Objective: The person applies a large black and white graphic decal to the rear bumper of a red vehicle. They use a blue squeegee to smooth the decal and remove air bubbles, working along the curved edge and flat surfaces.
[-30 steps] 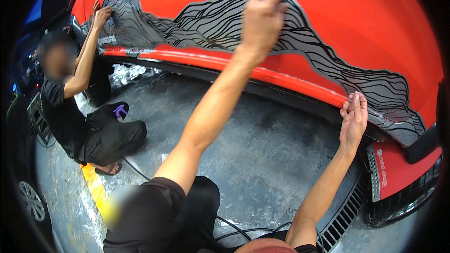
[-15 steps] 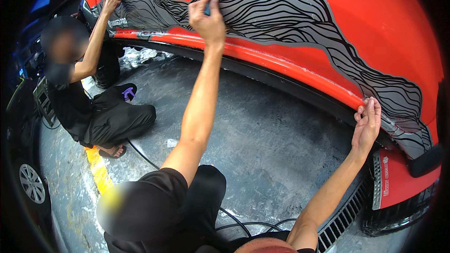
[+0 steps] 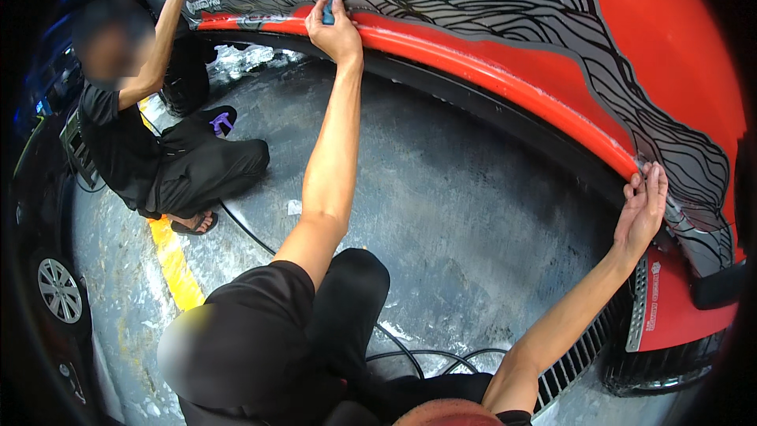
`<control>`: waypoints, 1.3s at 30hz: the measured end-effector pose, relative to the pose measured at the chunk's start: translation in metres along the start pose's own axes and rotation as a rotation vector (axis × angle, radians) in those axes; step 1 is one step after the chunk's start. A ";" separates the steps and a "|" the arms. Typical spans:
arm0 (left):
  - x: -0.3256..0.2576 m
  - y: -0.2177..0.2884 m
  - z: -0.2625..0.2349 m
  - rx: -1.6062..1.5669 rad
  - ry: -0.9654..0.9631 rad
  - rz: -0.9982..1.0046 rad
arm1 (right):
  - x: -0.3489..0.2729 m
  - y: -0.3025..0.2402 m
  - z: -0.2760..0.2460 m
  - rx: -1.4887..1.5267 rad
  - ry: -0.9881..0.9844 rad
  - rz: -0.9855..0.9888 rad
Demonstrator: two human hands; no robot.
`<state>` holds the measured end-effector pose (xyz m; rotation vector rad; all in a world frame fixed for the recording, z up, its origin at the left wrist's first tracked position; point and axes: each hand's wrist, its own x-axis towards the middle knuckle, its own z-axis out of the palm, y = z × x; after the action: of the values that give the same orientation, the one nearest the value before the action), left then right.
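Head view: co-worker (image 3: pixel 138 150) in black squats far left, one hand up at the car. Purple item (image 3: pixel 223 124) by the knee, black cable (image 3: pixel 248 229) trailing nr there; yellow line (image 3: pixel 177 268) on the floor (image 3: pixel 473 213). Right: red mud flap (image 3: pixel 686 300) w/ tyre (image 3: pixel 670 367) behind, drain grate (image 3: pixel 583 359) nearer. Grey decal w/ black lines (image 3: pixel 512 0) runs along the red car (image 3: pixel 654 39) above the sill (image 3: pixel 489 71). Left hand (image 3: pixel 335 35) blocks a bit of the sill — fingers closed round a blue tool (image 3: pixel 328 9) at the decal's lower edge. Right hand (image 3: pixel 643 209): fingers narrow, by the sill's right end; can't tell if gripping anything. Vs. 0.5 s ago: left hand lower on the car, right hand approx. same spot.
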<state>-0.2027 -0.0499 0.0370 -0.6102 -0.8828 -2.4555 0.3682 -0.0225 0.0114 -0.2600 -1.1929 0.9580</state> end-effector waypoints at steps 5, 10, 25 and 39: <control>0.002 -0.019 -0.002 -0.135 0.115 -0.048 | 0.003 0.007 0.019 -0.003 0.037 0.037; -0.064 0.009 0.020 -0.295 -0.119 -0.343 | 0.004 0.004 -0.014 -0.074 0.048 0.012; 0.089 -0.073 -0.049 0.252 0.184 -0.017 | 0.014 -0.006 -0.023 -0.026 0.068 0.005; 0.029 -0.050 -0.027 0.010 0.169 -0.078 | 0.017 -0.007 -0.013 -0.009 0.011 0.025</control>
<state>-0.2596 -0.0412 0.0104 -0.3646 -0.8646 -2.5264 0.3842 -0.0103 0.0223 -0.2870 -1.1862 0.9719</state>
